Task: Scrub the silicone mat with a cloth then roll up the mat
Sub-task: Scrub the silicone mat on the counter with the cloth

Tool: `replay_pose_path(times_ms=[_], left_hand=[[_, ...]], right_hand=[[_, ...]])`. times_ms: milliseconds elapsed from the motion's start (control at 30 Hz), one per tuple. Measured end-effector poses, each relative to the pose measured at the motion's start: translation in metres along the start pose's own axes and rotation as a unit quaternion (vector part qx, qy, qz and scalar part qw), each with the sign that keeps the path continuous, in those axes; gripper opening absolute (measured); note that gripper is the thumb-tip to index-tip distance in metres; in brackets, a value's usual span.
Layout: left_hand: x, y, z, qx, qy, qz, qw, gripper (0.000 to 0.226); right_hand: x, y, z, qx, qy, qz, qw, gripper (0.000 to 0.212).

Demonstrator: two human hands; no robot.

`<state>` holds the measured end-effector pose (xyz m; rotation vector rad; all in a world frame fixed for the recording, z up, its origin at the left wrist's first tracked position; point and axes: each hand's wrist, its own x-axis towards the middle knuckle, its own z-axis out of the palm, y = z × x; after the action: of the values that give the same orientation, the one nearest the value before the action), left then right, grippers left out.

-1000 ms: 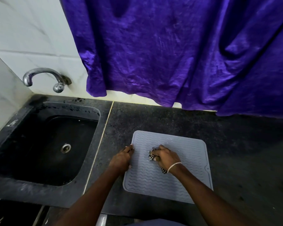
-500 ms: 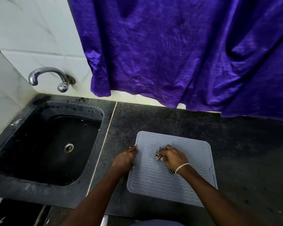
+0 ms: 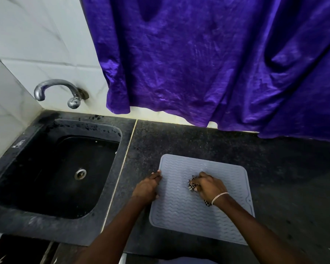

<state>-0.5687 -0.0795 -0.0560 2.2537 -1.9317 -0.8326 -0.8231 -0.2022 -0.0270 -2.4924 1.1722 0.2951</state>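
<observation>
as right hand (image 3: 208, 186) grips cloth (image 3: 191, 184) — curled

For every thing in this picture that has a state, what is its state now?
silicone mat: unrolled, flat on the counter.
cloth: bunched up, pressed on the mat.
right hand: grips the cloth.
left hand: presses the mat's left edge.
tap: no water seen running.
curtain: hanging down, creased.

Dark speckled bench (image 3: 198, 141) carrying a grey silicone mat (image 3: 179, 216).
The silicone mat lies flat near the front edge, right of a pale seam (image 3: 125, 157); a black sink (image 3: 46, 223) is sunk at left.
</observation>
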Motion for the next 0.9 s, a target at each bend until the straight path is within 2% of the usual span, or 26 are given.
replay_pose_path(times_ms=[267, 500, 600, 767, 900], left_hand=[[-0.002, 0.002, -0.003, 0.005, -0.017, -0.007, 1.000, 0.089], [-0.002, 0.001, -0.003, 0.002, -0.021, -0.004, 1.000, 0.091], [-0.002, 0.001, -0.004, 0.003, -0.021, -0.002, 1.000, 0.091], [-0.003, 0.002, -0.003, -0.003, -0.016, -0.003, 1.000, 0.090], [-0.003, 0.002, -0.003, -0.010, -0.008, -0.007, 1.000, 0.090]], right_hand=[[0.019, -0.054, 0.008, 0.035, 0.012, -0.041, 0.998, 0.039], [0.003, -0.016, 0.014, 0.018, 0.006, -0.022, 1.000, 0.042], [0.004, -0.009, 0.005, 0.001, -0.007, -0.018, 1.000, 0.036], [0.020, -0.044, -0.002, 0.036, -0.004, -0.028, 0.999, 0.037], [0.026, -0.069, 0.010, 0.024, 0.007, -0.055, 0.998, 0.037]])
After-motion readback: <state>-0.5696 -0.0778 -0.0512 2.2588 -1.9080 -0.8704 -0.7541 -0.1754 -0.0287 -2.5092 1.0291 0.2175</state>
